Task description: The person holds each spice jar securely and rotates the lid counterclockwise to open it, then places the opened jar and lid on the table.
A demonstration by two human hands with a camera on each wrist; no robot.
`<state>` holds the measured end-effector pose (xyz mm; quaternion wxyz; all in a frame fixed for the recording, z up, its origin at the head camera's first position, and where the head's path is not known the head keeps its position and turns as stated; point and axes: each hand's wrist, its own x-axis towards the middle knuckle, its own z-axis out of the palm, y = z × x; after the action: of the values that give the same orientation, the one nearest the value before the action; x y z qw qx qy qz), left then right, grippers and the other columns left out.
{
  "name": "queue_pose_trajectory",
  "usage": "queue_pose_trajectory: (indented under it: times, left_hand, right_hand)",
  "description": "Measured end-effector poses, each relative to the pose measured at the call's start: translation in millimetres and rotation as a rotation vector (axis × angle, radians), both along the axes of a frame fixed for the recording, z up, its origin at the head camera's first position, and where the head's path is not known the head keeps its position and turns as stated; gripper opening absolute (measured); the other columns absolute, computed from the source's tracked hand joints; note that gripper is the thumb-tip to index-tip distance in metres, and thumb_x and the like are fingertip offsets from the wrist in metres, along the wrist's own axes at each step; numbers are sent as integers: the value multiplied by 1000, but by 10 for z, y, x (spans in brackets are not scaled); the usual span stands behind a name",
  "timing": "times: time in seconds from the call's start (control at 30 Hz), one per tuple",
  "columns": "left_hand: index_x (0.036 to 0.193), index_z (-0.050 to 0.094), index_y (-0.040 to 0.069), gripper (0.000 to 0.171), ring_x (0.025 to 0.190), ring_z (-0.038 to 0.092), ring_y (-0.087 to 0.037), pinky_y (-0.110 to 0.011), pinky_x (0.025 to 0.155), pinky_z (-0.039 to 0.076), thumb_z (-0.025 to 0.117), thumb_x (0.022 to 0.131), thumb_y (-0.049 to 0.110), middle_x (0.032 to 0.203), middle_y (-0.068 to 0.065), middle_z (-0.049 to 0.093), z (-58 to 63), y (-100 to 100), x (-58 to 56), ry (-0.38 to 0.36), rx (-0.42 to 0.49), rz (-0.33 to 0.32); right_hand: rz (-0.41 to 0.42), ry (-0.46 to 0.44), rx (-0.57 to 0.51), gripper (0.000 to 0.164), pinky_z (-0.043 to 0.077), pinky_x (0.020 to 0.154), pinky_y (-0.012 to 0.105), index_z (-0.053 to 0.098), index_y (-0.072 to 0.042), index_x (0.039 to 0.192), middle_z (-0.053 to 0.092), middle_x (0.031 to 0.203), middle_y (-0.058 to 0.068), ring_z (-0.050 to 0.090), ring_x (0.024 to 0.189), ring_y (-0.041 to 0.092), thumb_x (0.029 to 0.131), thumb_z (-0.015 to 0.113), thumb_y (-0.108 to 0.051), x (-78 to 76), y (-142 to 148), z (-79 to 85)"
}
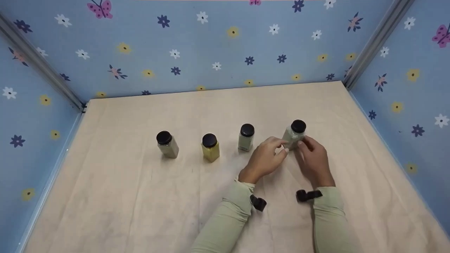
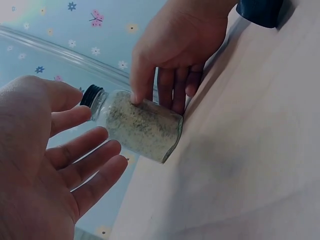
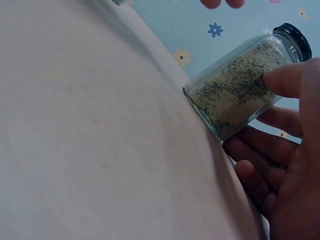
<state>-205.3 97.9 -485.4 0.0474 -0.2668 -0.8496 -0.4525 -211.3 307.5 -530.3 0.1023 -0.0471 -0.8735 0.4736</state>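
Observation:
A square glass spice jar [image 1: 294, 135] with a black lid stands at the right end of a loose row. Pale seasoning with dark green flecks fills most of it, as the right wrist view shows. My right hand [image 1: 313, 160] holds this jar from the right, thumb on the near face and fingers round the side. To its left is my left hand [image 1: 266, 157], fingers spread and loosely bent beside the jar, holding nothing. In the left wrist view, the spice jar [image 2: 142, 125] leans past the left hand's fingertips [image 2: 114, 150].
Left of the hands stand three more black-lidded jars: a pale green jar [image 1: 245, 138], a yellow jar [image 1: 210, 149] and a greyish jar [image 1: 168, 146]. A beige cloth [image 1: 168, 211] covers the table. Flower-patterned blue walls [image 1: 211, 45] enclose the back and sides.

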Motion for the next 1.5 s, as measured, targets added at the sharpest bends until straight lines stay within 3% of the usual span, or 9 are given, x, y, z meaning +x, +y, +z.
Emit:
queue_pose_trajectory:
  times: [0.13, 0.43, 0.7, 0.87, 1.03, 1.3, 1.5]
  left_hand:
    - [124, 70, 9, 29, 103, 64, -22, -23, 82, 49, 62, 99, 22, 116, -10, 65, 11, 70, -43, -40, 22, -7]
    - [123, 69, 10, 27, 108, 61, -18, -17, 84, 48, 61, 99, 19, 120, -6, 61, 34, 206, -145, -108, 121, 30]
    - [123, 69, 12, 28, 117, 57, -14, -23, 98, 43, 62, 97, 20, 126, -4, 58, 105, 296, -213, -75, 158, 133]
    - [130, 64, 13, 33, 126, 51, -12, -24, 105, 39, 61, 98, 21, 133, -2, 56, 145, 324, -261, -84, 157, 144]
    - [138, 58, 12, 40, 131, 50, -11, -25, 108, 37, 61, 99, 23, 137, -2, 58, 146, 356, -305, -112, 162, 135]
    - [137, 60, 12, 40, 129, 51, -12, -26, 108, 38, 59, 99, 24, 135, -2, 60, 128, 399, -380, -139, 155, 109]
    - [146, 53, 13, 49, 126, 49, -13, -26, 103, 40, 59, 100, 28, 133, -2, 57, 98, 382, -522, -187, 128, 10]
  right_hand:
    - [-7, -20, -12, 48, 42, 107, 47, 57, -6, 141, 61, 135, 15, 55, 127, 30, 103, 55, -35, -2, -11, 12]
    - [-19, -22, -31, 48, 42, 106, 45, 59, -7, 139, 62, 134, 13, 56, 126, 27, 103, 55, -37, -13, -49, 3]
    - [5, 17, -40, 43, 43, 106, 45, 63, -7, 134, 64, 131, 12, 57, 125, 26, 102, 59, -35, -21, -81, 0]
    - [11, 19, -28, 44, 43, 105, 45, 63, -9, 135, 64, 130, 12, 57, 124, 27, 101, 59, -37, -23, -60, 15]
    - [12, 27, -22, 42, 44, 104, 44, 64, -9, 133, 65, 128, 12, 58, 122, 26, 101, 61, -35, -22, -37, 7]
    - [11, 22, -39, 44, 44, 104, 44, 64, -7, 133, 66, 127, 11, 59, 120, 24, 101, 60, -37, 3, -27, 10]
    - [6, 20, -20, 42, 43, 105, 45, 63, -6, 134, 65, 128, 13, 58, 122, 26, 102, 59, -33, -9, 12, 7]
